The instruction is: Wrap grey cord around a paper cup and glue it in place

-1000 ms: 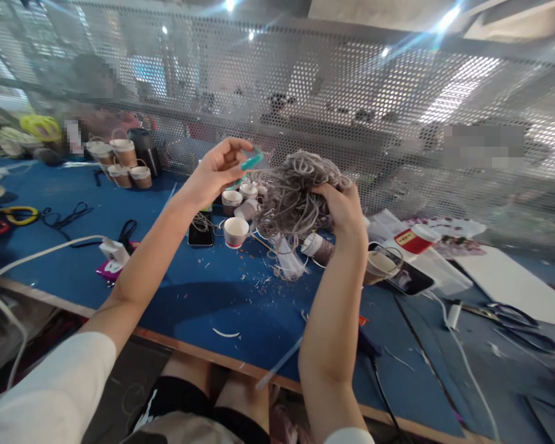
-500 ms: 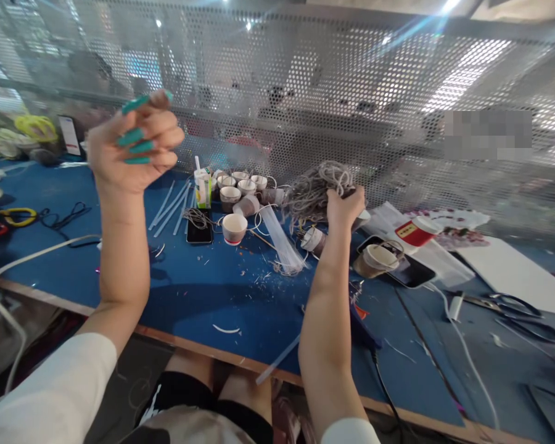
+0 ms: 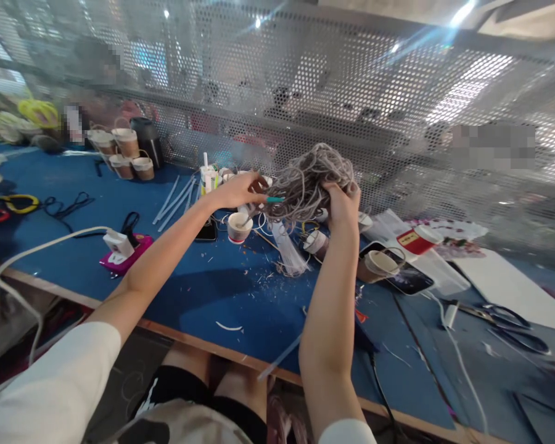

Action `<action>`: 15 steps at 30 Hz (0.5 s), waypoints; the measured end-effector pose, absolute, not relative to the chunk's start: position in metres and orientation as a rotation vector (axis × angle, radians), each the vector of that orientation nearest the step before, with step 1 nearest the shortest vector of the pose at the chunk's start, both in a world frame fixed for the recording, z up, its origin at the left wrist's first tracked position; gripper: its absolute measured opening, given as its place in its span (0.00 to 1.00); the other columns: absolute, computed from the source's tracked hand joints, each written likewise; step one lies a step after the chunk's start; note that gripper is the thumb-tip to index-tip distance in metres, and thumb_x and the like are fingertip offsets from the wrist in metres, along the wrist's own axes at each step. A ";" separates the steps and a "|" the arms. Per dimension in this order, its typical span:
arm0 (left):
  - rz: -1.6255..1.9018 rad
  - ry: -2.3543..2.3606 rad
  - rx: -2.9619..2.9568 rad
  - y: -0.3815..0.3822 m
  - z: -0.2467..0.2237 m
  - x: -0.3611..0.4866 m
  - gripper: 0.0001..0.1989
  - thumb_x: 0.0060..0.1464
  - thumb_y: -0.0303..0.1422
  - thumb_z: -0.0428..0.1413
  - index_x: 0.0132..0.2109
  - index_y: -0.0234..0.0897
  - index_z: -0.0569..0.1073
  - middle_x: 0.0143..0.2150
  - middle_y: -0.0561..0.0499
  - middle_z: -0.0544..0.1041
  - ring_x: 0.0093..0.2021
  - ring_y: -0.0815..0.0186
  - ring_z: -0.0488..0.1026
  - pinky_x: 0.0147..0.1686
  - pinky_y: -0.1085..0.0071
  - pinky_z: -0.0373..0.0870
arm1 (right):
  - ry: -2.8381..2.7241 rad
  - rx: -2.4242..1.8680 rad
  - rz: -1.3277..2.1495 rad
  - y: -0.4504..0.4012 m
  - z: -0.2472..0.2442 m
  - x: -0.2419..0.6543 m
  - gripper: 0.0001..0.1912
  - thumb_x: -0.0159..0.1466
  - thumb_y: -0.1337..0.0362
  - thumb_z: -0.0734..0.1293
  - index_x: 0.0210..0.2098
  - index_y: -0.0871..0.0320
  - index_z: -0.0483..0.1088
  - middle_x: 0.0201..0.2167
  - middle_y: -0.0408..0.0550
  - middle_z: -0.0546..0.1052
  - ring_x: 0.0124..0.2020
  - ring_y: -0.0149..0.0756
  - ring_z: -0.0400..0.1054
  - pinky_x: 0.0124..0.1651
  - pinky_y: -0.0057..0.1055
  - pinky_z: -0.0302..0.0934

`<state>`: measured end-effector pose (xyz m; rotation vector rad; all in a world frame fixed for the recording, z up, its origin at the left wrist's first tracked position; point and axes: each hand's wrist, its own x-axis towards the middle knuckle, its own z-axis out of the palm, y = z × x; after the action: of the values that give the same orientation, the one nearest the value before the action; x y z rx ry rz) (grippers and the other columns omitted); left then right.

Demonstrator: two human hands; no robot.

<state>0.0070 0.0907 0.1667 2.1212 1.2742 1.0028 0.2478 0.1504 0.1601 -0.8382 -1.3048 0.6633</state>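
My right hand grips a tangled bundle of grey cord, held up above the blue table. My left hand, with long teal nails, reaches into the bundle's left side and pinches at a strand. Below the bundle several small paper cups stand among loose cord and clear plastic tubes. A black phone lies beside the cups.
More paper cups with handles and a black flask stand at the back left. Scissors, a white cable, a second phone and a red-labelled cup lie on the right. A perforated metal screen walls off the back. A pink item sits left.
My left hand dropped from high on the left back down to the cord bundle. My right hand lifted the bundle slightly higher.
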 end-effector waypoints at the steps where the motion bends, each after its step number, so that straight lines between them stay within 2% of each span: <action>1: 0.987 1.274 2.140 0.088 0.169 0.006 0.12 0.53 0.37 0.62 0.39 0.32 0.72 0.30 0.50 0.77 0.27 0.69 0.73 0.29 0.73 0.68 | -1.314 -0.838 0.641 0.151 0.160 0.248 0.09 0.48 0.64 0.69 0.28 0.54 0.65 0.26 0.38 0.70 0.31 0.35 0.70 0.43 0.41 0.68; 2: 0.996 1.273 2.151 0.085 0.172 0.003 0.08 0.54 0.35 0.60 0.34 0.33 0.73 0.24 0.53 0.75 0.23 0.71 0.71 0.26 0.74 0.66 | -1.324 -0.845 0.608 0.152 0.160 0.249 0.09 0.48 0.63 0.69 0.28 0.54 0.64 0.26 0.38 0.70 0.31 0.35 0.69 0.43 0.40 0.68; 4: 1.052 1.245 2.139 0.078 0.178 -0.005 0.10 0.55 0.35 0.59 0.29 0.34 0.72 0.20 0.56 0.71 0.20 0.74 0.68 0.24 0.75 0.64 | -1.336 -0.884 0.535 0.156 0.158 0.253 0.10 0.49 0.63 0.69 0.28 0.54 0.63 0.25 0.38 0.69 0.30 0.34 0.68 0.41 0.39 0.67; 9: 1.413 1.157 2.061 0.071 0.190 -0.023 0.18 0.54 0.46 0.60 0.27 0.36 0.72 0.21 0.55 0.73 0.21 0.74 0.67 0.25 0.74 0.65 | -1.249 -1.083 0.333 0.168 0.148 0.269 0.12 0.45 0.64 0.68 0.30 0.54 0.64 0.27 0.38 0.71 0.32 0.34 0.68 0.46 0.41 0.65; 12: 1.854 1.129 1.985 0.074 0.197 -0.036 0.23 0.49 0.55 0.61 0.26 0.38 0.71 0.21 0.56 0.71 0.22 0.74 0.63 0.24 0.73 0.61 | -1.244 -1.157 0.223 0.172 0.142 0.279 0.14 0.45 0.65 0.68 0.32 0.55 0.65 0.30 0.40 0.73 0.35 0.37 0.68 0.49 0.44 0.64; 15: 2.190 1.022 1.816 0.075 0.205 -0.054 0.29 0.38 0.60 0.64 0.25 0.38 0.68 0.21 0.60 0.67 0.24 0.76 0.58 0.25 0.72 0.58 | -1.222 -1.210 0.189 0.173 0.136 0.286 0.15 0.44 0.66 0.68 0.33 0.55 0.66 0.30 0.41 0.73 0.36 0.39 0.68 0.51 0.46 0.63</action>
<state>-0.0539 0.0752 0.2049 1.8162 1.0220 2.1898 0.2863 0.1733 0.1363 -1.2103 -1.2221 0.1893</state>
